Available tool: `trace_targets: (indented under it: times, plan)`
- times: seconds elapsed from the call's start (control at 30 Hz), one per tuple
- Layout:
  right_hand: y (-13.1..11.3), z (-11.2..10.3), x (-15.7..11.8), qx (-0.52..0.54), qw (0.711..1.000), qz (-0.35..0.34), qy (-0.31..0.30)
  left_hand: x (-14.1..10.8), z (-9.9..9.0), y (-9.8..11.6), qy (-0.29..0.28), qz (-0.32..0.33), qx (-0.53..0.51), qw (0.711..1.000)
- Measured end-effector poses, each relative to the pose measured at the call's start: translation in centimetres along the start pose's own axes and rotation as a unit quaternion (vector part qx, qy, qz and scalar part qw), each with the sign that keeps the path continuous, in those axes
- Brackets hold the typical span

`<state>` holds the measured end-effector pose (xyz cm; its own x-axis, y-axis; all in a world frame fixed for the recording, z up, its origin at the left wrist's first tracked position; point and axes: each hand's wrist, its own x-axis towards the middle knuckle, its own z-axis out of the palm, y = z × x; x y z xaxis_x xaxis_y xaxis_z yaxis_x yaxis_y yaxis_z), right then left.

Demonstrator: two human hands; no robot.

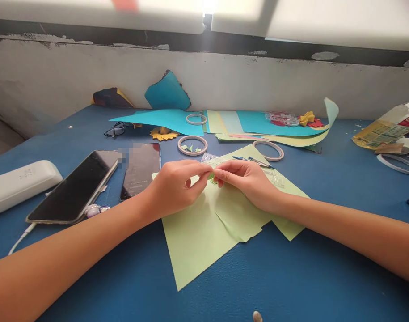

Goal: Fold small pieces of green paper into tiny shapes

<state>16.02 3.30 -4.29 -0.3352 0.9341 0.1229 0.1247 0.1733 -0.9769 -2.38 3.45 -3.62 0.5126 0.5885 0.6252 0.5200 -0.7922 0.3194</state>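
Between my pinched fingertips is a small piece of green paper (211, 176), mostly hidden by the fingers. My left hand (182, 185) is closed on it from the left, thumb against index finger. From the right, my right hand (246, 181) pinches the same piece, and the two hands' fingertips meet. Beneath both hands lie light green paper sheets (197, 250), overlapping, with torn or cut edges. A pen (261, 163) and a clear plastic ruler (274, 179) rest on the sheets just beyond my right hand.
Two phones (75, 188) and a white case (23, 185) lie at the left. Behind the hands are tape rolls (192, 146), one holding green scraps, a yellow paper flower (164, 133), glasses (114, 129) and blue paper sheets (157, 118). A bottle of yellow liquid (375, 129) lies at right.
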Motion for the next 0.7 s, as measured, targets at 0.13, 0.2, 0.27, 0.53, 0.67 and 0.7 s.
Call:
trace_targets:
  times: [0.13, 0.2, 0.27, 0.53, 0.67, 0.7]
  plan:
    - [0.0, -0.1, 0.1, 0.009, 1.000, 0.000, -0.001, 0.1, 0.1, -0.1, 0.020, 0.019, -0.017, 0.999]
    - [0.0, 0.0, 0.0, 0.012, 1.000, -0.009, -0.003, 0.2, 0.0, 0.1, 0.021, -0.005, -0.047, 0.999]
    - [0.0, 0.1, -0.1, 0.009, 1.000, -0.029, 0.003, 0.3, -0.1, 0.5, 0.006, -0.073, -0.101, 0.992]
    - [0.4, 0.3, -0.3, -0.010, 0.992, -0.121, 0.039, 1.0, -0.8, 1.3, -0.070, -0.254, -0.251, 0.931]
    - [0.6, 0.3, -0.3, -0.035, 0.987, -0.147, 0.059, 1.0, -0.7, 1.1, -0.058, -0.254, -0.255, 0.931]
    - [0.7, 0.3, -0.4, -0.042, 0.985, -0.155, 0.063, 1.1, -0.7, 1.1, -0.056, -0.251, -0.255, 0.932]
